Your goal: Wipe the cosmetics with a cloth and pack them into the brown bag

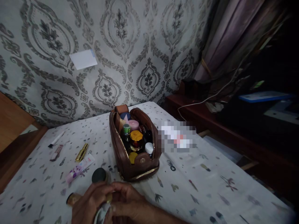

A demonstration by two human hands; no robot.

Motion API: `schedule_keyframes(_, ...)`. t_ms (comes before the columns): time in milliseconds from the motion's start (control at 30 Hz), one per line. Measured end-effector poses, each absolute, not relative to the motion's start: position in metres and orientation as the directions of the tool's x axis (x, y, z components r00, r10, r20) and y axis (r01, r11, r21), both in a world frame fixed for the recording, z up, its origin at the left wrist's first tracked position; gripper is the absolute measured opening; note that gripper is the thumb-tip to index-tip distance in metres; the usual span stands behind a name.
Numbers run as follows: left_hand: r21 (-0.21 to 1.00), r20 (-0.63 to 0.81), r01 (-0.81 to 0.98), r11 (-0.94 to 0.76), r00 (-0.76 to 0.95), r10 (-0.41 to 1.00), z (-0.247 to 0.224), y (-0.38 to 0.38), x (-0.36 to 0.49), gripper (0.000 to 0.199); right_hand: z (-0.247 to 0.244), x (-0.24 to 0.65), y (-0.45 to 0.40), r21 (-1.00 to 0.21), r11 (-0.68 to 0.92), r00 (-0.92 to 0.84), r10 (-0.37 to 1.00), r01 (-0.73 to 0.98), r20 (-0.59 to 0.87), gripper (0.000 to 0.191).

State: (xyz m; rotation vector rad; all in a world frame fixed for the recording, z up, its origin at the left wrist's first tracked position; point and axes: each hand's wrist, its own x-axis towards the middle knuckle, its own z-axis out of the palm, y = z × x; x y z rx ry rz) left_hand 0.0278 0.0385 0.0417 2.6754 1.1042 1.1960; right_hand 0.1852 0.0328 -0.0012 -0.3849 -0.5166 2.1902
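Observation:
My left hand (pixel 87 202) and my right hand (pixel 132 200) meet low in the view, in front of the bag. Fingers of both are closed around a small whitish, crumpled-looking item (pixel 102 213); a bit of yellow shows between them, and most of it is hidden. Just beyond the left hand stands a dark-lidded jar (pixel 99 175), and at its left lies a brown container with a black end (pixel 73 199). The brown toiletry bag (pixel 120 161) is unzipped, packed with several bottles and jars, among them an amber jar (pixel 136 137) and a white-capped bottle (pixel 149 148).
On the patterned white sheet (pixel 187 199) lie a pink-and-white tube (pixel 79 169), a gold bottle (pixel 82 152), a small pinkish tube (pixel 56 153) and a white stick with a dark end (pixel 56 139). A blurred-out item (pixel 177 137) lies right of the bag. Dark red furniture (pixel 198 107) borders the right side.

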Motion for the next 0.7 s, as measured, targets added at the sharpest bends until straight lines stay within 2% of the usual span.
schedule_keyframes(67,0.264,0.606,0.543,-0.797,0.549,0.575,0.04,0.044,0.023,0.021,-0.003,0.186,0.034,-0.509,-0.575,-0.616,0.781,-0.64,-0.108,0.047)
schedule_keyframes(133,0.359,0.595,0.447,-0.819,0.567,0.57,0.042,0.048,0.024,0.012,-0.006,0.187,0.036,-0.562,-0.568,-0.632,0.768,-0.601,-0.101,0.048)
schedule_keyframes(167,0.424,0.598,0.404,-0.811,0.548,0.585,0.044,0.048,0.026,0.008,-0.008,0.187,0.037,-0.596,-0.556,-0.633,0.767,-0.579,-0.1,0.049)
schedule_keyframes(233,0.532,0.588,0.35,-0.771,0.503,0.634,0.05,0.046,0.032,0.013,-0.012,0.189,0.037,-0.666,-0.535,-0.628,0.768,-0.52,-0.127,0.05)
schedule_keyframes(333,0.617,0.582,0.324,-0.718,0.426,0.693,0.053,0.043,0.039,0.018,-0.017,0.19,0.036,-0.735,-0.534,-0.636,0.75,-0.418,-0.183,0.049)
schedule_keyframes(433,0.656,0.598,0.244,-0.714,0.41,0.689,0.051,0.043,0.038,0.017,-0.021,0.19,0.035,-0.736,-0.519,-0.634,0.757,-0.434,-0.16,0.047)
schedule_keyframes(600,0.781,0.461,0.205,-0.59,0.449,0.765,0.049,0.043,0.031,0.016,-0.03,0.184,0.036,-0.679,-0.526,-0.606,0.781,-0.512,-0.148,0.059)
schedule_keyframes(700,0.785,0.486,0.146,-0.603,0.458,0.744,0.049,0.045,0.03,0.02,-0.033,0.18,0.035,-0.657,-0.505,-0.569,0.811,-0.56,-0.138,0.056)
